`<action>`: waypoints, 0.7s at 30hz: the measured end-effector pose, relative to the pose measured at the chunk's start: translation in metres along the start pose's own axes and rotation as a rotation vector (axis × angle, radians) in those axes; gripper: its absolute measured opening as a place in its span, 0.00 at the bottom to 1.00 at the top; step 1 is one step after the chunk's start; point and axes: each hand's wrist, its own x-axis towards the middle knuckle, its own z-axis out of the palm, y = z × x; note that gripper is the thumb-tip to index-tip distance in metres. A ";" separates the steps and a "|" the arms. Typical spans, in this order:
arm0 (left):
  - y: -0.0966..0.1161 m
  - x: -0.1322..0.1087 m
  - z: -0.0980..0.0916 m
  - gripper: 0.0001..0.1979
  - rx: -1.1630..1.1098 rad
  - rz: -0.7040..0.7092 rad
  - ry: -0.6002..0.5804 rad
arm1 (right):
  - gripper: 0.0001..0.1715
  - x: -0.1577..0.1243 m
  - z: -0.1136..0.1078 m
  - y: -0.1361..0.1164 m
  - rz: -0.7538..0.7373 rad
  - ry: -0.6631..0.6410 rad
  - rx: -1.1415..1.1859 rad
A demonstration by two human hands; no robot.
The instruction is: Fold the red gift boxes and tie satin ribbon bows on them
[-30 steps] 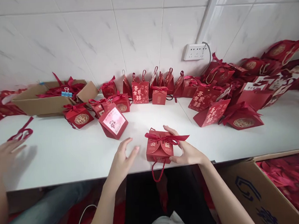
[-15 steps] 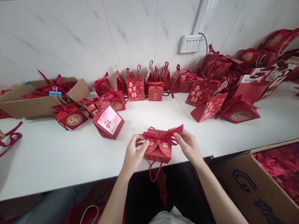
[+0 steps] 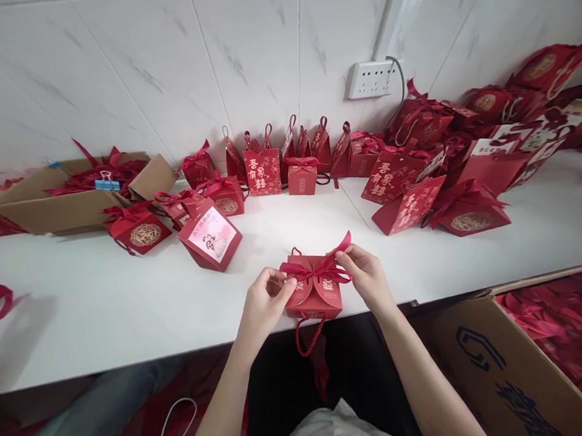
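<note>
A red gift box (image 3: pixel 316 303) with rounded flaps and gold lettering lies at the table's front edge. Across its top runs a dark red ribbon (image 3: pixel 312 273) tied in a bow. My left hand (image 3: pixel 267 305) pinches the bow's left part between thumb and fingers. On the other side, my right hand (image 3: pixel 366 272) grips the ribbon's right part, whose end sticks up above the fingers. A twisted red cord handle (image 3: pixel 311 348) hangs from the box over the edge.
Several red gift boxes, among them one with a pink label (image 3: pixel 212 237), stand along the tiled wall. An open cardboard box (image 3: pixel 48 210) holds ribbons at left. A large carton (image 3: pixel 481 357) of red pieces stands below right. A socket strip (image 3: pixel 374 80) is on the wall.
The gift box has shifted slightly right. My right hand has raised the ribbon's right end a little. At far left, another person's hand and ribbon have moved mostly out of view.
</note>
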 end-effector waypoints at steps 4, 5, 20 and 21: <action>0.012 -0.006 -0.003 0.14 0.144 -0.049 0.010 | 0.15 0.001 0.001 -0.003 -0.007 -0.008 -0.020; 0.014 -0.007 -0.003 0.14 0.167 -0.048 0.019 | 0.16 0.001 0.001 -0.003 -0.010 -0.006 -0.028; 0.017 -0.011 0.007 0.09 0.428 0.418 0.043 | 0.17 -0.001 -0.001 -0.011 -0.015 0.023 -0.048; 0.017 -0.010 0.008 0.10 0.449 0.447 0.037 | 0.17 -0.001 -0.001 -0.012 -0.018 0.027 -0.054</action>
